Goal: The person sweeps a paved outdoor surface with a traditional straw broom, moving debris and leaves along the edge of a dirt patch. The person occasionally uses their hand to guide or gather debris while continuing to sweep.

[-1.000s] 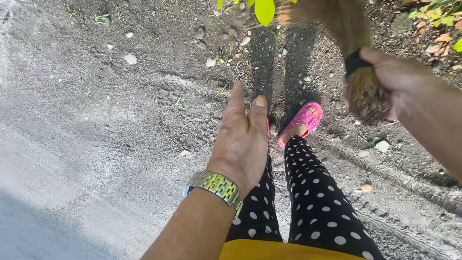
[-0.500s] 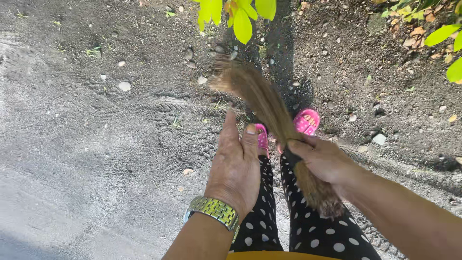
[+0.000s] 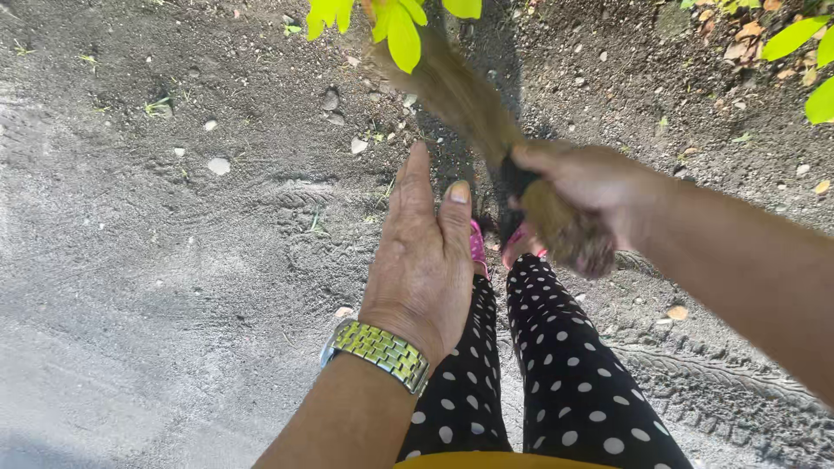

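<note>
My right hand point(image 3: 591, 187) grips a short brown stick broom point(image 3: 473, 108) near its bound base, bristles pointing away over the dirt. The thick cut end of the bundle sticks out below my fist. My left hand point(image 3: 426, 260) hangs flat with fingers held loosely together, holding nothing, a metal wristwatch point(image 3: 378, 352) on its wrist. Below it are my legs in black trousers with white dots point(image 3: 556, 373) and pink sandals point(image 3: 478, 247), mostly hidden behind the hands.
The ground is grey sandy dirt point(image 3: 174, 260) with small stones point(image 3: 219, 165), tyre tracks point(image 3: 712, 369) at lower right and dry leaves point(image 3: 678, 313). Bright green leaves point(image 3: 400, 26) hang into view at the top.
The broom swung from far right down across my feet, then back up to the centre with its bristles forward. My left hand stayed flat in place.
</note>
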